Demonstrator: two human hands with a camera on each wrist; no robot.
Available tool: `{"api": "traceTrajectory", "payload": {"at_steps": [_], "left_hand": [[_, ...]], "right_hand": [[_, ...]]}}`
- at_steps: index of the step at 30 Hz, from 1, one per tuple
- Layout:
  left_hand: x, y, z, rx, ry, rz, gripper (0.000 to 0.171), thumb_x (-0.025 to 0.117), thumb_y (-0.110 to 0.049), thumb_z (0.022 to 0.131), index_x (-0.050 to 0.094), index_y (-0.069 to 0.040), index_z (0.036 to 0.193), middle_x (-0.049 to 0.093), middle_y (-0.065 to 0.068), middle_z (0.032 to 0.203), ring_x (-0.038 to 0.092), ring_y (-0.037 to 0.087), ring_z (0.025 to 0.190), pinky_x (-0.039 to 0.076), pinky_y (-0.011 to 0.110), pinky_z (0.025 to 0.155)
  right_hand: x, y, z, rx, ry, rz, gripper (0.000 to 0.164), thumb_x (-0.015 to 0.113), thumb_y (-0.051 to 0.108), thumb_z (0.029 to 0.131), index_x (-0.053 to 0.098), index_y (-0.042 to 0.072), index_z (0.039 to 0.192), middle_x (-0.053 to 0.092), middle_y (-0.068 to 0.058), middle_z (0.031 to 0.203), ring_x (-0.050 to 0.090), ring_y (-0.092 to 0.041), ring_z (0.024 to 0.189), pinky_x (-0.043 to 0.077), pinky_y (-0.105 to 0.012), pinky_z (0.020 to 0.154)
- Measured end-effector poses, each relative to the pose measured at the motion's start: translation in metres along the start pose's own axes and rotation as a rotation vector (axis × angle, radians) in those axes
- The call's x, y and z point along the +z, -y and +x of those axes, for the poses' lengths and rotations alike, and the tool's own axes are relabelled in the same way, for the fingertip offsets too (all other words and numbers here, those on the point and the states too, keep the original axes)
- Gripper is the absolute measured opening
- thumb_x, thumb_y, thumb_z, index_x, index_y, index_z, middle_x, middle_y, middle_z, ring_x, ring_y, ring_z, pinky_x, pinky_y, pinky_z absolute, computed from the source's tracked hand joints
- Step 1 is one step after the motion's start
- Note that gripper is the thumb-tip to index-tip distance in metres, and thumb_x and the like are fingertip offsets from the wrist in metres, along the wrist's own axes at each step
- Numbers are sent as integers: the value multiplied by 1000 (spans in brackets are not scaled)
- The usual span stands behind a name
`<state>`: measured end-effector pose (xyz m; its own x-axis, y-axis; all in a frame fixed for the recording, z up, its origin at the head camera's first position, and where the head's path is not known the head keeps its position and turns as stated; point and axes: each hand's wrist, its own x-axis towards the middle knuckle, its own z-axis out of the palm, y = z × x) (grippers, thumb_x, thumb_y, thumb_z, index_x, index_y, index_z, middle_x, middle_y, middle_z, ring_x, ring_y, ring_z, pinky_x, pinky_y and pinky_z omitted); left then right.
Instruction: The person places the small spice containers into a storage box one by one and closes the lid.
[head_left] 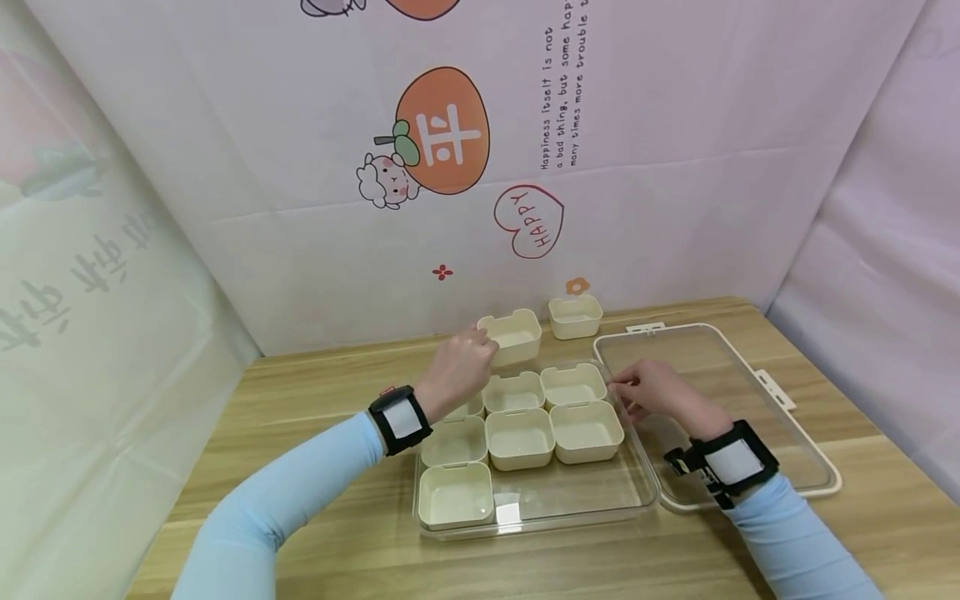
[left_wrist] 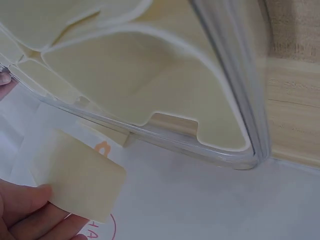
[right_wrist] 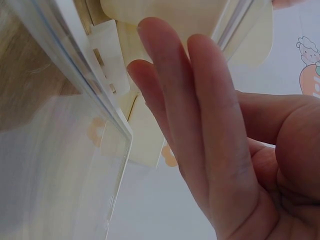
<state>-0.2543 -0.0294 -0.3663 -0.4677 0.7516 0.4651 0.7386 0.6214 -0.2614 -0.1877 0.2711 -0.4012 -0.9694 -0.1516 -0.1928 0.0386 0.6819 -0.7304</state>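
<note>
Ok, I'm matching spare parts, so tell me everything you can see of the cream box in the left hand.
The cream box is small and open-topped, with rounded corners, plain smooth walls and a notch in its far rim. It looks like plastic. It stands roughly upright, and no contents show. The left hand grips its left end. It is beyond the far side of the clear tray; whether its base touches the table is unclear.

Pale cloth (head_left: 262, 108) printed with cartoons (head_left: 442, 92) and lettering (head_left: 561, 100) hangs behind and beside a wood-grain table (head_left: 300, 400).
</note>
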Motion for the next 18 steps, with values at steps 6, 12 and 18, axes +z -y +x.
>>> {"api": "traceTrajectory", "payload": {"at_steps": [6, 12, 18], "left_hand": [[-3, -1, -5, 15, -29, -30, 22, 53, 7, 78, 67, -8, 71, 61, 0, 65, 64, 15, 71, 52, 30, 89], [-7, -4, -13, 39, -49, -57, 22, 52, 8, 78, 69, -7, 75, 62, 1, 69, 63, 14, 72, 51, 29, 92], [-13, -9, -20, 49, -50, -79, 24, 51, 7, 79, 70, -6, 79, 67, 3, 75, 65, 17, 79, 51, 29, 91]], "right_hand": [[0, 1, 0, 1, 2, 11, 30, 52, 6, 94, 60, -14, 115, 69, -15, 80, 68, -18, 58, 57, -30, 56], [0, 1, -1, -2, 3, 15, 29, 52, 6, 94, 60, -14, 114, 69, -16, 79, 67, -18, 57, 57, -31, 56], [1, 1, -2, -3, 4, 20, 29, 52, 5, 94, 60, -14, 114, 69, -17, 79, 67, -19, 58, 57, -32, 56]]}}
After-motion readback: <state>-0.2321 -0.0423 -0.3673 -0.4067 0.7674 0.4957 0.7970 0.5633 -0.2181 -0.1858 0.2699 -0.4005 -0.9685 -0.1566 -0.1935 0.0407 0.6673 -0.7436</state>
